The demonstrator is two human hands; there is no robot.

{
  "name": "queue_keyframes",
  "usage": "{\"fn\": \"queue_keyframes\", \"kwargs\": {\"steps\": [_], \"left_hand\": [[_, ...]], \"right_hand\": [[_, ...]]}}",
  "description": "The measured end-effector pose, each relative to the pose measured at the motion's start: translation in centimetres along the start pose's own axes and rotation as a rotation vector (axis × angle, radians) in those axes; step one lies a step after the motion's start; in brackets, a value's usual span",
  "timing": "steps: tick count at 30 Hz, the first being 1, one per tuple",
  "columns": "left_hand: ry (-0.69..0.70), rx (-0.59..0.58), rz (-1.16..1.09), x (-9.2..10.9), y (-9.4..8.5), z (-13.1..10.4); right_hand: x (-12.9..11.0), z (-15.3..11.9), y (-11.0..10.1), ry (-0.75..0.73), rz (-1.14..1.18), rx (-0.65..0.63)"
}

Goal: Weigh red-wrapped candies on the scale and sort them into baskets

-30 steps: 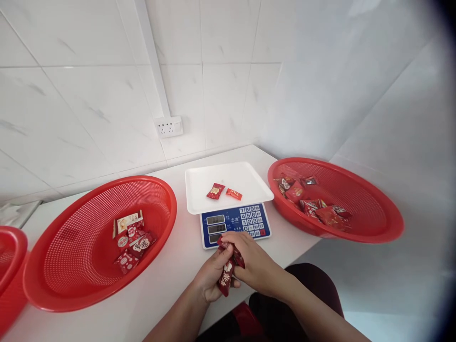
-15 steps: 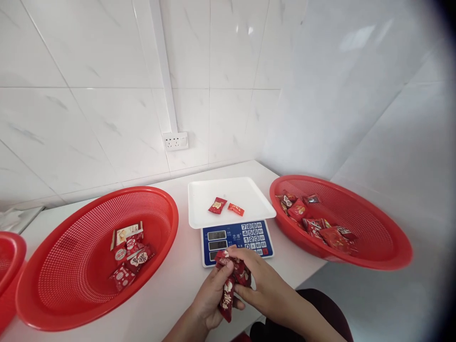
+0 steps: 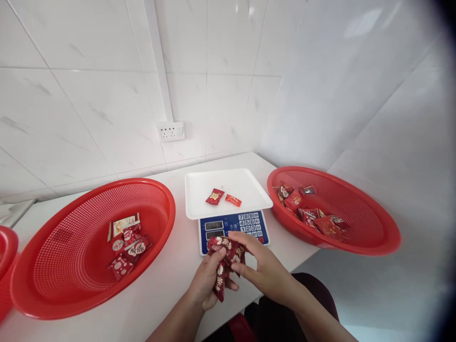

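Observation:
Several dark red snack packets (image 3: 221,256) with pale lettering are bunched between my two hands, in front of the scale. My left hand (image 3: 208,280) is closed around them from below, its thumb pressed on top. My right hand (image 3: 261,266) grips the bunch from the right, thumb and fingers at a packet's edge. Beyond them stands a blue electronic scale (image 3: 233,228), its lower display and part of its keys hidden by my hands. On its white tray (image 3: 197,190) lie a dark red packet (image 3: 214,196) and a smaller orange-red packet (image 3: 233,200).
A red perforated basket (image 3: 57,251) with several packets sits to the left, part of another red basket (image 3: 7,266) at the far left edge. On the right a tilted red basket (image 3: 370,223) holds several packets and overhangs the table edge. A wall socket (image 3: 171,131) is behind.
The camera view has tipped slightly downward, so everything sits a little higher. My right fingers have spread a little on the packets, and the bunch has fanned out somewhat in my left hand.

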State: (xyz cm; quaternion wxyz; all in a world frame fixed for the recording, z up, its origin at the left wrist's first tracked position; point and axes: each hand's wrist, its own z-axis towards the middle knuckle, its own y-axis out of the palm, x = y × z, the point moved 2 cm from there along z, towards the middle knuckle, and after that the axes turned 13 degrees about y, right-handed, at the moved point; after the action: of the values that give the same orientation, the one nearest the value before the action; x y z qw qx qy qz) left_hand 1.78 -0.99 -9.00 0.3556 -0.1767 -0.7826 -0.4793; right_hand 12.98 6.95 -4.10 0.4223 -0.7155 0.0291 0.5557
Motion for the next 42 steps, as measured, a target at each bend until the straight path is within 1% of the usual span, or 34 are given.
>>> {"fn": "queue_keyframes", "kwargs": {"steps": [3, 5, 7, 9, 11, 14, 17, 19, 20, 21, 23, 24, 27, 29, 31, 32, 33, 34, 39, 42], "left_hand": [[-0.028, 0.005, 0.004, 0.9, -0.3, 0.4], [0.004, -0.007, -0.034, 1.9, -0.6, 0.8], [0.059, -0.006, -0.096, 3.0, -1.0, 1.1], [0.101, 0.001, -0.152, 4.0, -1.4, 1.3], [0.124, 0.002, -0.191, 4.7, -1.7, 1.4], [0.146, -0.011, -0.207, 5.0, -1.8, 1.4], [0.136, -0.013, -0.175, 4.8, -1.7, 1.3], [0.103, -0.013, -0.149, 4.6, -1.7, 1.3], [0.094, -0.014, -0.147, 4.6, -1.8, 1.3], [0.092, -0.016, -0.155, 4.5, -1.9, 1.3], [0.104, -0.023, -0.186, 4.5, -2.1, 1.3], [0.109, -0.028, -0.196, 4.5, -2.2, 1.4], [0.095, -0.080, -0.173, 4.0, -2.4, 1.4], [0.085, -0.116, -0.143, 3.7, -2.4, 1.4], [0.070, -0.127, -0.121, 3.4, -2.2, 1.3], [0.059, -0.125, -0.109, 3.3, -2.1, 1.2], [0.047, -0.123, -0.093, 3.2, -1.9, 1.2], [0.039, -0.121, -0.073, 3.1, -1.8, 1.1], [0.090, -0.148, 0.047, 2.8, -1.1, 0.7], [0.103, -0.160, 0.103, 2.4, -0.8, 0.5]], "right_hand": [[0.8, 0.2, -0.5, 0.012, 0.123, 0.067], [1.7, 0.2, -0.9, 0.071, 0.167, 0.134], [2.5, -0.1, -1.2, 0.151, 0.133, 0.179], [3.0, -0.6, -1.0, 0.189, 0.052, 0.157], [3.2, -1.0, 0.1, 0.156, -0.031, 0.079], [3.0, -1.6, 2.8, 0.041, -0.158, -0.034], [2.9, -1.6, 5.7, -0.040, -0.315, -0.082], [3.1, -1.3, 6.6, -0.075, -0.361, -0.099], [3.1, -1.0, 6.5, -0.090, -0.354, -0.101], [3.1, -0.7, 6.1, -0.103, -0.330, -0.092], [2.9, 0.3, 4.3, -0.112, -0.265, -0.025], [2.6, 1.0, 2.9, -0.106, -0.237, 0.036], [1.1, 3.4, -1.6, -0.050, -0.182, 0.276], [0.0, 4.9, -4.0, -0.027, -0.134, 0.383], [-0.9, 5.9, -5.3, -0.055, -0.088, 0.456], [-1.2, 6.2, -5.5, -0.070, -0.070, 0.470], [-1.4, 6.2, -5.4, -0.073, -0.058, 0.459], [-1.4, 6.1, -5.1, -0.064, -0.046, 0.418], [-0.2, 3.8, -1.7, 0.069, 0.082, 0.021], [0.4, 2.4, -0.5, 0.143, 0.169, -0.097]]}}
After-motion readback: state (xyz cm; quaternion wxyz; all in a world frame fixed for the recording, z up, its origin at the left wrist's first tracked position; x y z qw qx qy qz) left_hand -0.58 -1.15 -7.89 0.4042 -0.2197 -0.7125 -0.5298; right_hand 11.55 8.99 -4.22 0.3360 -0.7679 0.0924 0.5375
